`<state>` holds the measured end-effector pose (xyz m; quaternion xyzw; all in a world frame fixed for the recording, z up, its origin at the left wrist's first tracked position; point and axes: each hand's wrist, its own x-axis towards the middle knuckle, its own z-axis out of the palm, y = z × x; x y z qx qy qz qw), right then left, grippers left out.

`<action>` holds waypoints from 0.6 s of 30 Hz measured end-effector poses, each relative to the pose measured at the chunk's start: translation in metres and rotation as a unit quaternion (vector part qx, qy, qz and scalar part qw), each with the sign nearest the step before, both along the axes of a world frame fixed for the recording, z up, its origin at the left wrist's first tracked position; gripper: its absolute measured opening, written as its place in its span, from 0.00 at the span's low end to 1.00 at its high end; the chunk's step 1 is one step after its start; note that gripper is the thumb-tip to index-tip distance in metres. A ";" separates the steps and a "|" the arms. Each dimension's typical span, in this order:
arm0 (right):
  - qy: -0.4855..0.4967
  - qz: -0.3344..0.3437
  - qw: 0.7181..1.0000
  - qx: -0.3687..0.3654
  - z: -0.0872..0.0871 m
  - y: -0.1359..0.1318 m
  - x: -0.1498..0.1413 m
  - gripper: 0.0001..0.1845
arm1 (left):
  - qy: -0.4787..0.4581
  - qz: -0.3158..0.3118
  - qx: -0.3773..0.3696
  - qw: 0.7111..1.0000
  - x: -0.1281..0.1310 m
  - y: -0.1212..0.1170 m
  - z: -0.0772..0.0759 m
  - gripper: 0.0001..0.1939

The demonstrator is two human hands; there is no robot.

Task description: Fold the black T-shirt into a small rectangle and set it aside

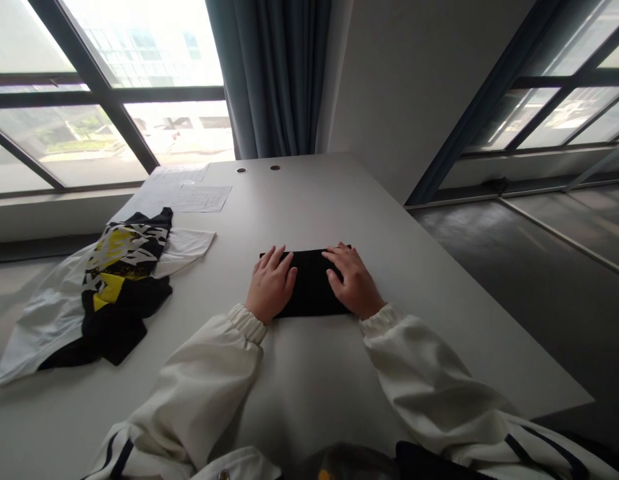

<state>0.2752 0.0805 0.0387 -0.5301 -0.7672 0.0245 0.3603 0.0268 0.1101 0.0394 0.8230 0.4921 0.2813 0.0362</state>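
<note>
A folded black cloth (312, 283) lies flat near the middle of the white table (309, 393). My left hand (270, 285) rests palm down on the cloth's left part, fingers stretched out flat. On the cloth's right part lies my right hand (353, 280), also flat with the fingers spread. Neither hand grips anything. Both arms wear white sleeves with elastic cuffs.
A heap of clothes (109, 287), white, black and yellow, lies at the table's left. Paper sheets (189, 197) lie at the far left by the window. Two round cable holes (258, 169) sit near the far edge. The table's right edge drops to a grey floor (539, 280).
</note>
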 end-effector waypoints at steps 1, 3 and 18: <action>-0.021 -0.006 0.999 -0.023 -0.005 -0.001 -0.007 0.26 | 0.013 0.001 -0.007 1.000 0.005 -0.004 -0.004 0.25; -0.044 -0.031 0.995 -0.079 -0.024 0.003 -0.014 0.29 | 0.027 0.012 -0.037 0.999 0.008 -0.006 -0.018 0.27; 0.106 -0.021 0.981 -0.163 -0.061 0.056 0.064 0.31 | -0.023 -0.047 -0.147 0.988 -0.049 0.027 -0.052 0.29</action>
